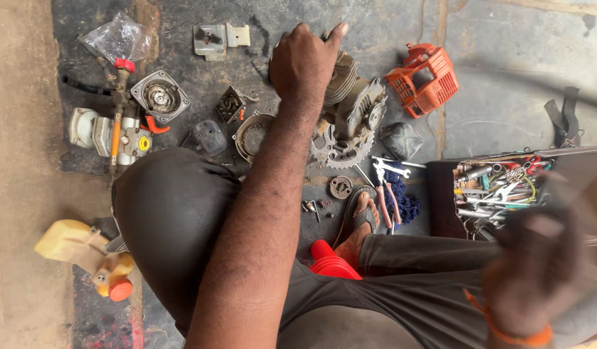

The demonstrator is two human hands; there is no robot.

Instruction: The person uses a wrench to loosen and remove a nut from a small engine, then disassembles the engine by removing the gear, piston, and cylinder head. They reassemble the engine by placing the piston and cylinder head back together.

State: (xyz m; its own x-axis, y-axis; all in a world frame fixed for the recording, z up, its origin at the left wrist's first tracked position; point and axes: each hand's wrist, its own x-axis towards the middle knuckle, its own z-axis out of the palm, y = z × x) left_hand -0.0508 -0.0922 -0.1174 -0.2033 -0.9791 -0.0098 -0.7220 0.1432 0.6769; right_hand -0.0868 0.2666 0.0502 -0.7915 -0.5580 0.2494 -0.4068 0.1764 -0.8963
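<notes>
My left hand reaches forward and grips the top of a small engine that lies on the dark floor, its finned cylinder and toothed gear showing to the right of my wrist. At the lower right, above the open toolbox, my right hand is blurred by motion and has an orange band on the wrist. I cannot make out whether it holds anything.
Engine parts are scattered around: an orange plastic cover, a round recoil starter, a pump assembly, a yellow tank, a metal bracket, a red funnel. Pliers and a wrench lie by my sandalled foot.
</notes>
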